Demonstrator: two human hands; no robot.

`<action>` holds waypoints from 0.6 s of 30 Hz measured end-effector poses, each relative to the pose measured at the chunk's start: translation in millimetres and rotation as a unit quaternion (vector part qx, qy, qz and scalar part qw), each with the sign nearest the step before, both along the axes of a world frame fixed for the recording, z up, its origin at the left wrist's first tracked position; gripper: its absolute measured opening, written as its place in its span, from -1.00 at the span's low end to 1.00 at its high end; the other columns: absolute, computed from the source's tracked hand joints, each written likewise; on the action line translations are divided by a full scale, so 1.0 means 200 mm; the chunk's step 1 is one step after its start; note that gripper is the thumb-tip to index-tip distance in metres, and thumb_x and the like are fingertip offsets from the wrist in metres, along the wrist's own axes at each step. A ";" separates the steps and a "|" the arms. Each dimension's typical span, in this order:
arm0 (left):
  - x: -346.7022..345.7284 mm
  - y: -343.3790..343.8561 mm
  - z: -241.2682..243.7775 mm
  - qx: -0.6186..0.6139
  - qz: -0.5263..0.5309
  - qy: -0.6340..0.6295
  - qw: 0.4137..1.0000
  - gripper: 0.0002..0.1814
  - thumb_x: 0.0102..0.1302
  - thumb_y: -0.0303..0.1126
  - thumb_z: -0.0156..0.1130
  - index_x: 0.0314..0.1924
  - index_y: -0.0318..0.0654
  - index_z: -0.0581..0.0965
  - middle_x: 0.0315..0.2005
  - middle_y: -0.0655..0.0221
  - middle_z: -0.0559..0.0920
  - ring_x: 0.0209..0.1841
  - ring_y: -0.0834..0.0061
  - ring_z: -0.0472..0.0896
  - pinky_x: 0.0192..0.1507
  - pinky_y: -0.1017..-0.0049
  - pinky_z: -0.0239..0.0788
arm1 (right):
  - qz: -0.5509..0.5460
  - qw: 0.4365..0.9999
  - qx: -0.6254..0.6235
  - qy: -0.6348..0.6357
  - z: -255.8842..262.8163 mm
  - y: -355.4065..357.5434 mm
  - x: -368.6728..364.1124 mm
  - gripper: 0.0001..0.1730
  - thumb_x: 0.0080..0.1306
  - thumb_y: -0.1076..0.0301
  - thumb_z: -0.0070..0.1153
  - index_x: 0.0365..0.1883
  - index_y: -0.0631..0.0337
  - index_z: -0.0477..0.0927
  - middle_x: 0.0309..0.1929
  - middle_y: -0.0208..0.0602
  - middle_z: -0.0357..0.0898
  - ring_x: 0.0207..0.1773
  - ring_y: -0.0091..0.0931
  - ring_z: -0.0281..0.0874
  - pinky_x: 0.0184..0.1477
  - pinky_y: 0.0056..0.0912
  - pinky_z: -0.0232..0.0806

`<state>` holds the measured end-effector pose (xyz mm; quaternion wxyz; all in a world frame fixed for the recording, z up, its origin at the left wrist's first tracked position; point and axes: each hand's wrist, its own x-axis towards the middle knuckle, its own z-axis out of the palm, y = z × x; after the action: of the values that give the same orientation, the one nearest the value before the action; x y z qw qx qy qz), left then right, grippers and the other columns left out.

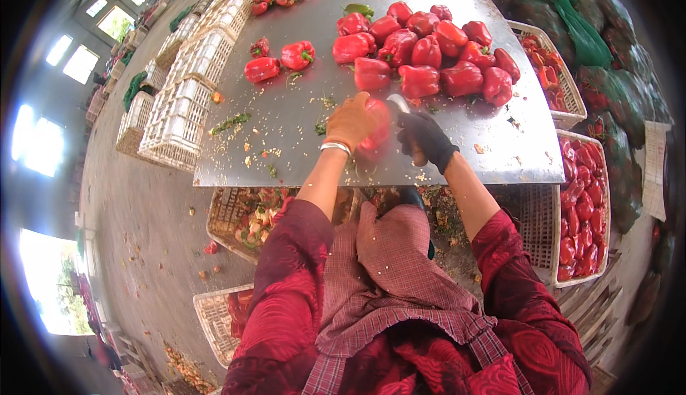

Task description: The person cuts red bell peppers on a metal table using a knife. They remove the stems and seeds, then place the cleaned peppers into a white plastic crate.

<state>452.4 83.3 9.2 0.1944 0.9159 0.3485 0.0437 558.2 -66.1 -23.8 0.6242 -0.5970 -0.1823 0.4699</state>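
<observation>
Over the near part of the metal table (pixel 289 164), my left hand (pixel 351 121) in an orange glove grips a red bell pepper (pixel 377 124), which is blurred. To its right, my right hand (pixel 426 137) in a dark glove is closed around a tool with a pale, rounded metal end (pixel 398 102); the exact kind of tool is unclear. That end sits close to the pepper, and I cannot tell whether they touch. Just beyond both hands lies a heap of red bell peppers (pixel 423 52). A few more peppers (pixel 297 55) rest farther left.
Seeds and green stem scraps (pixel 230 122) litter the tabletop. White plastic crates (pixel 182 111) line the left side. Crates of red peppers (pixel 583 207) stand at the right, near filled net sacks (pixel 611 94). A crate of cores (pixel 252 218) sits below the table's front edge.
</observation>
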 end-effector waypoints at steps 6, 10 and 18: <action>-0.06 -0.17 -0.09 0.055 0.091 -0.041 0.993 -0.34 0.30 0.11 0.03 0.25 -0.16 0.35 0.00 -0.10 0.53 0.06 -0.12 0.50 0.10 0.13 0.36 | 0.063 0.993 -0.036 0.090 -0.09 0.09 0.07 -0.70 0.33 0.17 -0.01 -0.36 0.25 0.54 -0.55 -0.33 0.50 -0.59 -0.50 0.43 -0.55 -0.41 0.31; -0.05 -0.23 -0.12 0.075 0.138 -0.069 0.985 -0.35 0.33 0.10 0.03 0.24 -0.20 0.35 -0.05 -0.12 0.54 0.02 -0.16 0.51 0.07 0.11 0.36 | 0.215 0.966 -0.043 -0.138 -0.03 0.13 0.09 -0.72 0.27 0.25 -0.05 -0.49 0.28 0.53 -0.59 -0.13 0.50 -0.68 -0.40 0.42 -0.60 -0.32 0.29; -0.12 0.00 -0.25 -0.014 0.198 -0.147 0.969 -0.44 0.35 0.00 0.04 0.16 -0.28 0.40 0.01 -0.01 0.53 -0.02 0.04 0.56 0.03 0.24 0.41 | 0.200 0.702 -0.027 -0.683 -0.43 -0.24 -0.51 -0.79 0.16 0.39 0.04 -0.21 0.19 0.47 -0.30 -0.14 0.44 -0.34 -0.25 0.57 -0.36 -0.14 0.44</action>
<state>429.3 83.2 -40.5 0.2441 0.8095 0.4906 0.2107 456.3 -114.6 -110.3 0.2037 -0.7206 -0.6608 0.0517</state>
